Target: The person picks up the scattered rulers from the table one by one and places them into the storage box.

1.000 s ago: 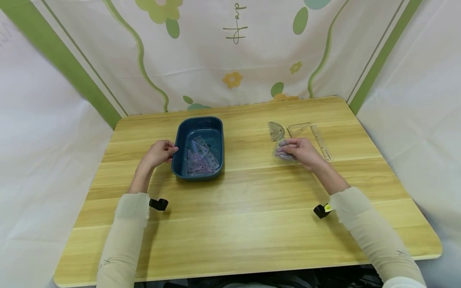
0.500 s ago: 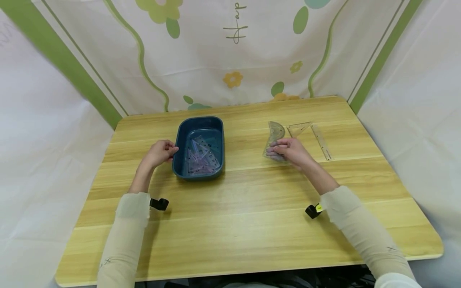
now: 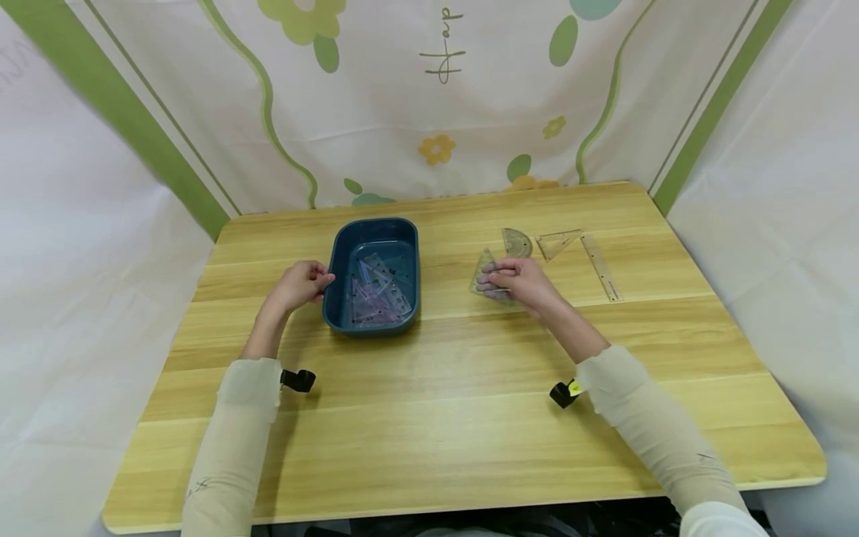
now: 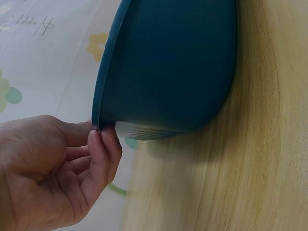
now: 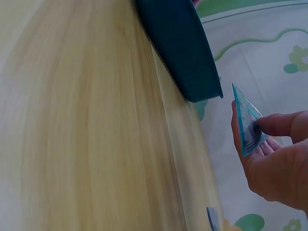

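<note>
My left hand [image 3: 298,285] pinches the left rim of a dark blue plastic basin [image 3: 371,333]; the left wrist view shows thumb and fingertips meeting at the rim [image 4: 99,103]. Inside the basin lie several clear, purple-tinted rulers and set squares [image 3: 376,294]. To the right, my right hand [image 3: 520,283] holds a clear set square [image 3: 485,262] between thumb and fingers, raised above the table. Its bluish edge shows in the right wrist view, where the thumb presses on the set square [image 5: 248,122]. Part of it is hidden behind the fingers.
Beyond the right hand, a protractor [image 3: 517,243], another set square [image 3: 558,242] and a straight ruler [image 3: 602,268] lie on the wooden table [image 3: 429,432]. A patterned cloth [image 3: 376,97] hangs behind the table's far edge.
My right hand has moved left toward the basin with the set square, away from the ruler and other set square. The left hand has stayed at the basin's rim.
</note>
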The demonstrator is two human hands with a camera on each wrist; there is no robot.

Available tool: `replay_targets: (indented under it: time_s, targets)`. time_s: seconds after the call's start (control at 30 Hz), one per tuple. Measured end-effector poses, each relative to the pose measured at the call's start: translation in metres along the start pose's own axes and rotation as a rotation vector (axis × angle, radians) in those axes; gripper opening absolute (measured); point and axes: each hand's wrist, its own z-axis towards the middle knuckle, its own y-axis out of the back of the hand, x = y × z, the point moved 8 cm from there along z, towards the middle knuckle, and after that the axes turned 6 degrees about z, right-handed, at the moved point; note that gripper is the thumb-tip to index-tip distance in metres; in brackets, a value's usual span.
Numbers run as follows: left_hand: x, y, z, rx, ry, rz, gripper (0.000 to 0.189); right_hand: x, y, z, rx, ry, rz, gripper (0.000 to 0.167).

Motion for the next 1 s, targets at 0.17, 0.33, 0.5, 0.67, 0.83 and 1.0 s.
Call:
replay_targets:
  time_s: [0.17, 0.33, 0.5, 0.67, 0.83, 1.0]
  targets:
    - [0.000, 0.000, -0.001, 0.008, 0.000, -0.008, 0.027, 0.000, -0.012, 0.002, 0.007, 0.003, 0.013, 0.035]
    - [0.000, 0.001, -0.001, 0.004, -0.005, -0.002, 0.028, -0.001, -0.022, 0.006, 0.005, 0.002, -0.005, 0.033]
    - [0.001, 0.001, -0.002, -0.003, -0.003, 0.019, 0.028, -0.004, -0.033, 0.013, 0.008, 0.005, -0.059, 0.029]
    - [0.002, 0.001, -0.001, -0.003, 0.000, 0.015, 0.029, -0.005, -0.051, 0.017, 0.053, 0.014, -0.033, 0.030]
    - [0.001, 0.001, 0.000, -0.006, -0.007, 0.010, 0.028, -0.004, -0.071, 0.020, 0.102, 0.038, -0.024, 0.034]
    - [0.000, 0.001, 0.000, -0.008, -0.007, 0.006, 0.028, 0.001, -0.088, 0.025, 0.125, 0.090, -0.059, 0.023]
